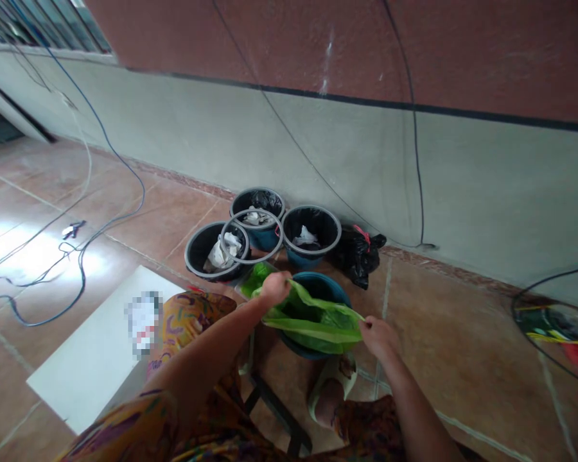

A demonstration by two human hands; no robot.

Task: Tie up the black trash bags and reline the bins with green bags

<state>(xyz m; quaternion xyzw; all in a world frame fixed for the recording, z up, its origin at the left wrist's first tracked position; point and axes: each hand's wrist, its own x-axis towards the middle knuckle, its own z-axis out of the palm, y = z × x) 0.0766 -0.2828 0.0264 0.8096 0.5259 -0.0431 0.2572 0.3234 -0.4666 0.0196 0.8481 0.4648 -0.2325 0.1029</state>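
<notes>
My left hand [275, 287] and my right hand [378, 336] each grip an edge of a green plastic bag [313, 319]. The bag is stretched open between them over a blue bucket [324, 287] standing on the tiled floor in front of me. My left hand pinches the bag's far left rim, and my right hand holds its near right rim. My foot in a pale sandal [331, 389] rests just below the bucket.
Three black-lined bins [215, 251] [258, 204] [311, 231] holding crumpled paper stand by the wall, with a loose ring [251, 235] over them. A tied black bag [357, 256] lies to their right. White board [96, 350] at left, cables [77, 256] on floor.
</notes>
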